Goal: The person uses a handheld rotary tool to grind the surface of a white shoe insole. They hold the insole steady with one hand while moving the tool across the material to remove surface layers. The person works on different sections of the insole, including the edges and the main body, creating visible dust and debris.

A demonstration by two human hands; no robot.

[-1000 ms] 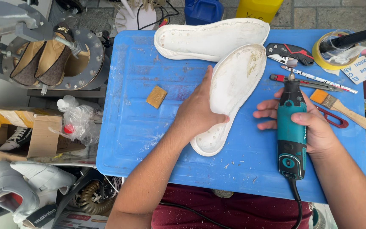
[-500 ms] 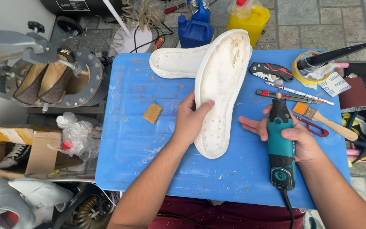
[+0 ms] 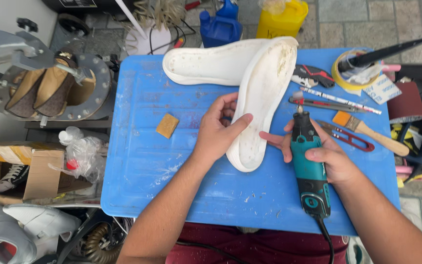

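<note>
Head view looks down on a blue counter [image 3: 137, 161] with the work set out across it. Largest of the things is the white shoe sole [image 3: 262, 102] lying slantwise near the middle, its hollow inner face up and its toe resting over a second white sole [image 3: 206, 63] that lies flat behind it. The left hand [image 3: 218, 132] grips the near sole at its edge close to the heel, thumb laid across the rim and fingers curled behind. The right hand [image 3: 326, 156] is closed round a teal rotary tool [image 3: 308, 166], whose tip points away from the person and stands just beside the sole, apart from it; its cord runs off the near edge. The tool looks not yet applied here: the sole's inner face shows yellowish staining near the toe and specks along its length, so any grinding seems mostly ahead, though white crumbs on the counter suggest some has been done. Smaller things lie around: a brush [image 3: 367, 129], red snips [image 3: 350, 139] and a tan block [image 3: 167, 125].
</note>
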